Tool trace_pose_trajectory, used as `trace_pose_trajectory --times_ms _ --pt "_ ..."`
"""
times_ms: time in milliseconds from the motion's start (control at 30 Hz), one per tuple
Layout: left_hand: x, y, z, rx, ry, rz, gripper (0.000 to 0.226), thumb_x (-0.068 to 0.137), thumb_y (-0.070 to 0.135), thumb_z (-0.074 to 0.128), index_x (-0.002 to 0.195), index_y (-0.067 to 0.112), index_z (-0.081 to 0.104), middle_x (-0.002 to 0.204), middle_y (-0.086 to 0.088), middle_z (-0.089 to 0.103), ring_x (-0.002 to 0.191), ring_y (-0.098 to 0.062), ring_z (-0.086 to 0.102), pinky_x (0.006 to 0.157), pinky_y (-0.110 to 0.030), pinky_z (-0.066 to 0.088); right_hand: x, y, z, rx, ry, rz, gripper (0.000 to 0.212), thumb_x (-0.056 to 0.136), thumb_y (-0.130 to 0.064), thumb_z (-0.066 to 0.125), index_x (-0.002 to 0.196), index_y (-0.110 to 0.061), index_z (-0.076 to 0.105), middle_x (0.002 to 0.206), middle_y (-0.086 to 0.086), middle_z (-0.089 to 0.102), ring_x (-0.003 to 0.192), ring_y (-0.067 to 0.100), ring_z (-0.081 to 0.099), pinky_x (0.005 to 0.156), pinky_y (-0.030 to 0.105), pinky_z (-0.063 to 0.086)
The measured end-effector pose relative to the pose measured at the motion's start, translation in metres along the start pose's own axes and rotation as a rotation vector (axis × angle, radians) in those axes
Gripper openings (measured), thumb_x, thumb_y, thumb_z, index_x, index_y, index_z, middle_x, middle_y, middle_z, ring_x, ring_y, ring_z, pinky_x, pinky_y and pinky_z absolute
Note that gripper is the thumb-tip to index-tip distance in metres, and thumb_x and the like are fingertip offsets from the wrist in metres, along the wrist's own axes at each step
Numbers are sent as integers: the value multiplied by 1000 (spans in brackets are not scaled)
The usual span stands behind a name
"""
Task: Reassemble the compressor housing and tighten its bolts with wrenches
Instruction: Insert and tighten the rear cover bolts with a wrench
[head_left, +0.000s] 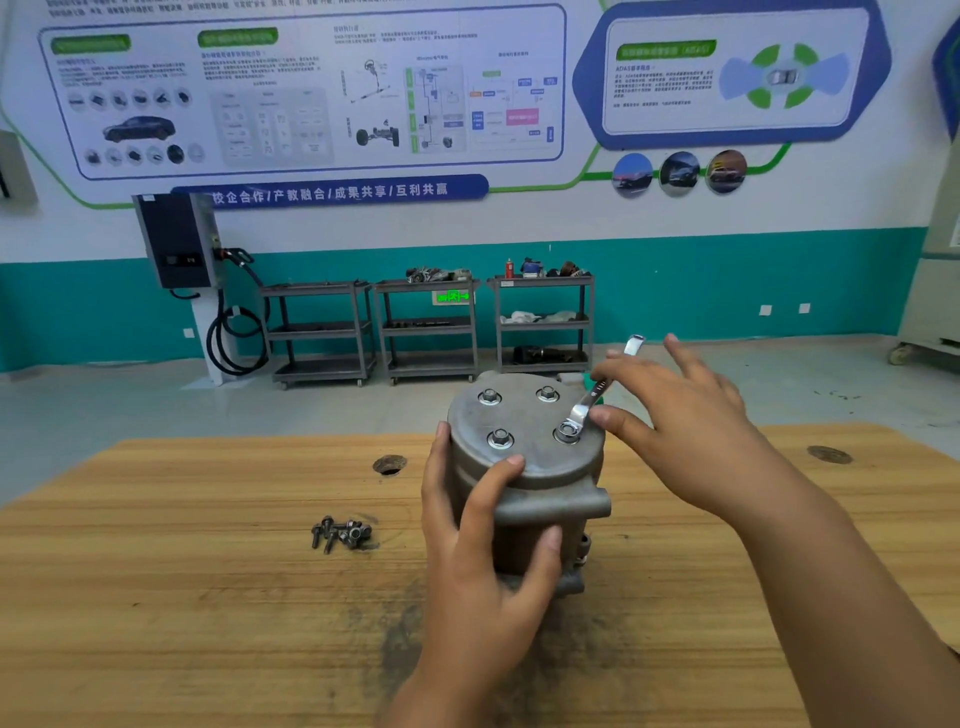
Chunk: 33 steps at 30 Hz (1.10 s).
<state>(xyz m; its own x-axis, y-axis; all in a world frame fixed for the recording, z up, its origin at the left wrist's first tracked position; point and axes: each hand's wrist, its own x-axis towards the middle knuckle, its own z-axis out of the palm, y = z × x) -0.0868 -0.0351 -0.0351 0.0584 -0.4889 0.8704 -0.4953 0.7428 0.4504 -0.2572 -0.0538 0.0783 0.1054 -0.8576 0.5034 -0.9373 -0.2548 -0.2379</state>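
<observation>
On the wooden desk (156, 597), well out at nine o'clock from the housing, lies a small heap of spare bolts (341, 533), untouched. Next comes the left hand (483, 561), wrapped around the near side of the compressor housing (540, 499), thumb at the nine o'clock flank and fingers over the cover's rim, grasping it to keep it from turning. The housing stands upright at the desk's middle, its round cover (519, 421) seated on top with four bolts in place. The wrench (589, 400) has its ring end dropped over the bolt at four o'clock (567, 431), and its shank rises away toward one o'clock. The right hand (685, 426) is spread and released, thumb and fingertips only brushing the shank rather than gripping it.

To do this step well, the right hand should close fully on the far end of the shank for leverage, with the ring pressed flat on the bolt head so it does not ride up. The left hand should brace against the pull. I would judge it best to snug the four bolts crosswise, a little each, so the cover seats evenly.
</observation>
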Motion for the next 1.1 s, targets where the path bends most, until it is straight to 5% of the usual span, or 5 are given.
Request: trace_pose_trajectory --times_ms 133,500,767,900,1100 --pt "0 3 2 -22 4 -36 48 79 47 59 124 48 42 156 11 7 142 -3 16 106 -11 24 5 3 3 62 57 -56 41 84 -51 51 119 -30 53 136 -7 48 139 19 23 107 40 23" --pt "-1 15 6 -92 -17 -149 50 79 50 52 123 60 33 153 27 0 144 -7 7 109 -49 30 7 12 9 227 245 -67 56 52 -74 45 78 -25 53 88 -5 55 93 17 45 80 36 37" --pt "23 4 -15 -196 -49 -304 88 61 61 67 134 62 16 139 32 30 132 2 30 103 -30 31 6 23 10 397 181 -92 30 63 -56 62 80 -33 52 85 -17 56 91 12 51 78 30 38" --pt "55 -9 -31 -336 -439 -442 116 37 73 75 127 75 2 141 37 16 127 12 28 94 -11 34 8 29 14 416 139 -101 18 71 -43 68 75 -35 53 82 -20 57 86 -3 50 73 13 35" --pt "66 -8 -19 -404 -511 -395 90 48 52 79 120 66 27 125 33 38 97 22 51 73 -7 47 12 34 15 360 157 -67 17 75 -41 67 76 -30 54 78 -20 54 82 7 50 65 20 36"
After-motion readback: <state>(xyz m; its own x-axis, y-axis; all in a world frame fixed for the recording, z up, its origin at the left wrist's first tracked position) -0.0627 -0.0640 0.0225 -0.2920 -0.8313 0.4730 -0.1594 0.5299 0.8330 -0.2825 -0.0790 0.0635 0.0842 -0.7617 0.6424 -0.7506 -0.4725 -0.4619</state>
